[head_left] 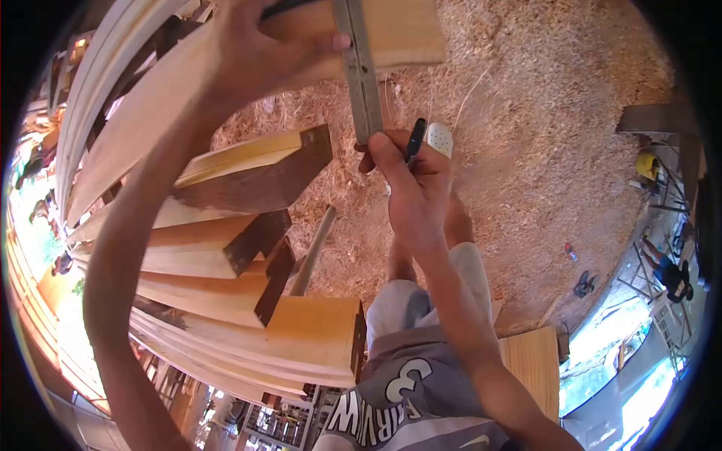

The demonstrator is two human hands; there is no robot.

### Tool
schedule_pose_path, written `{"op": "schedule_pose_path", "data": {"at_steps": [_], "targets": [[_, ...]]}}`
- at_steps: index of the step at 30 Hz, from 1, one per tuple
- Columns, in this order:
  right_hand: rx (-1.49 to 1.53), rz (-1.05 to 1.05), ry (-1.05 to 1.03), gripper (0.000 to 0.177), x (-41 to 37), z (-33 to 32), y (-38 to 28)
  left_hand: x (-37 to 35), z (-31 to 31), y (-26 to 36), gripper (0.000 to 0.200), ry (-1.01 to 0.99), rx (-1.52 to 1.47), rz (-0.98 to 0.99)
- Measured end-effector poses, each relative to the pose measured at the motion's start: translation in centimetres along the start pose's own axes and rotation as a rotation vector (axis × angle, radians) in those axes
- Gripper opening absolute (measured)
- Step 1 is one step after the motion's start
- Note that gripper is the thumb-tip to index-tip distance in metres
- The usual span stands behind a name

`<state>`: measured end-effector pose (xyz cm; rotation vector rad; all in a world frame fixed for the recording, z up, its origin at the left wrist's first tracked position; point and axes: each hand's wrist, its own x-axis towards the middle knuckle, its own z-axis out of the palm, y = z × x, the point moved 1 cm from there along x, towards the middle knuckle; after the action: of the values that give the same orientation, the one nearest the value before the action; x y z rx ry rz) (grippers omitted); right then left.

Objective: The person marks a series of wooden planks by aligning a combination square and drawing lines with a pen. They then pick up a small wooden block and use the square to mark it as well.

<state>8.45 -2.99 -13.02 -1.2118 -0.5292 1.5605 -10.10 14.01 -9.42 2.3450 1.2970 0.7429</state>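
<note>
two hands, a metal ruler and a plank end, seen from the head camera.
the left hand (pixel 256 49) lies on the pale plank (pixel 398 34) at the top of the view, fingers curled over its face and the thumb tip pressing the metal ruler (pixel 363 83) against the wood. the ruler crosses the plank near its cut end and hangs below its edge. the right hand (pixel 410 188) is closed on the ruler's lower end and also holds a dark pen (pixel 416 137), tip upward, just beside the ruler. stacked beams (pixel 248 177) with dark end faces lie to the left below the plank; wood shavings (pixel 541 128) cover the ground beneath.
</note>
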Motion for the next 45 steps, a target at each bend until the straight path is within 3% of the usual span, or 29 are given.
{"op": "schedule_pose_path", "data": {"at_steps": [3, 8, 11, 14, 17, 20, 23, 25, 26, 28, 35, 37, 38, 40, 45], "targets": [[0.018, -0.139, 0.029, 0.017, -0.2, 0.1, 0.9, 0.0, 0.1, -0.6, 0.06, -0.012, 0.056, 0.151], [0.006, -0.221, -0.008, 0.009, -0.1, 0.0, 1.0, 0.0, -0.3, -0.6, 0.055, -0.017, 0.124, 0.151], [0.045, -0.241, -0.013, 0.008, 0.1, -0.2, 1.3, 0.0, 0.1, -0.5, 0.052, -0.038, -0.04, 0.039], [0.044, -0.216, -0.032, 0.008, -0.4, 0.0, 1.0, 0.1, 0.0, 0.8, 0.05, -0.081, 0.063, 0.051], [0.054, -0.241, 0.005, 0.009, -0.4, 0.1, 1.3, -0.4, 1.0, 3.1, 0.049, 0.024, 0.161, 0.08], [0.056, -0.272, 0.013, 0.01, -0.4, 0.0, 1.6, -0.6, 0.1, 2.3, 0.05, -0.052, 0.072, 0.146], [-0.01, -0.272, 0.018, 0.011, -0.6, 0.1, 1.1, 0.4, -0.3, -2.3, 0.051, -0.055, 0.002, 0.11], [-0.042, -0.26, 0.034, 0.012, -0.5, 0.1, 1.0, 1.5, -0.8, -3.9, 0.05, -0.076, -0.38, -0.129], [-0.025, -0.276, 0.044, 0.012, -0.5, 0.1, 1.3, 0.8, -0.8, -4.5, 0.05, -0.074, -0.38, -0.129], [-0.01, -0.294, 0.051, 0.012, -0.4, 0.1, 1.2, 0.1, -0.2, -0.7, 0.05, -0.06, 0.094, 0.198], [-0.055, -0.332, 0.051, 0.01, -0.3, -0.2, 1.1, 0.2, 0.0, 0.5, 0.05, -0.024, 0.059, 0.242], [-0.066, -0.318, 0.042, 0.01, -0.4, -0.1, 1.1, 0.4, -0.7, 3.5, 0.05, -0.114, 0.008, -0.019], [-0.049, -0.323, 0.044, 0.01, -0.4, -0.1, 1.1, 0.4, -0.4, 2.2, 0.05, -0.115, 0.008, -0.019], [-0.032, -0.326, 0.046, 0.009, -0.4, 0.0, 1.2, 0.4, 0.5, -0.8, 0.051, -0.019, 0.012, 0.225], [-0.003, -0.31, 0.045, 0.008, -0.4, 0.0, 1.2, 0.4, 0.4, -1.3, 0.054, -0.035, -0.006, 0.18]]}}
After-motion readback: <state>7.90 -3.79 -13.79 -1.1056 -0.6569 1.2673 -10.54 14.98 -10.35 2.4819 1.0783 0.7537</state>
